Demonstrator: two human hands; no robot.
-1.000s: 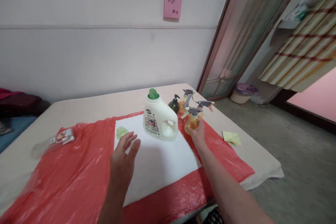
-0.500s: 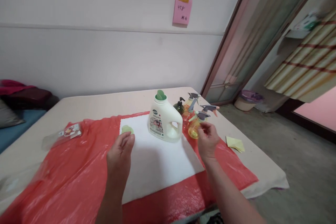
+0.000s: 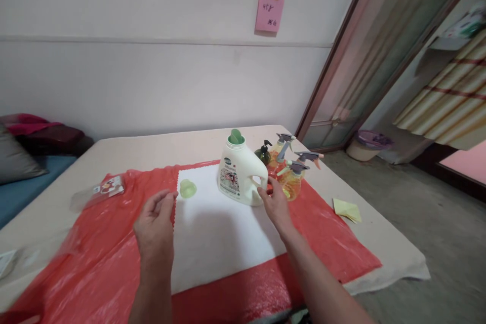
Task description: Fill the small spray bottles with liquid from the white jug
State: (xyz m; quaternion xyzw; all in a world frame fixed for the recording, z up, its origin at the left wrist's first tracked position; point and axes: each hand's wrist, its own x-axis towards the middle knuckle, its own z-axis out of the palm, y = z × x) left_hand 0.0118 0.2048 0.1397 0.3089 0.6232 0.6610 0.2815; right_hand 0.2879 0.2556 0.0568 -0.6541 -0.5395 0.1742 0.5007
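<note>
The jug (image 3: 237, 179) stands upright on the white cloth (image 3: 224, 248), close to that cloth's far edge and right of its middle, with a green spout (image 3: 236, 137) in its mouth. The right hand (image 3: 276, 201) is at the jug's handle, thumb on the near side and fingers partly curled behind; I cannot tell whether they are closed on it. Just beyond that hand, toward the table's far right corner, spray bottles stand in a cluster, the yellow bottle (image 3: 291, 188) nearest, with a dark pump bottle (image 3: 262, 154) behind the jug.

The green cap (image 3: 188, 189) lies at the cloth's far left corner. The left hand (image 3: 155, 215) hangs near the cloth's left edge, loosely curled, thumb close to the fingertips, with nothing visible in its grasp.

Under the cloth, a red sheet (image 3: 114, 235) covers much of the table (image 3: 152, 149). A clear packet (image 3: 110, 187) lies toward the table's left edge, yellow papers (image 3: 347, 209) near its right edge. Beyond the far edge, a pink note (image 3: 269, 12) is taped to the wall (image 3: 152, 86).
</note>
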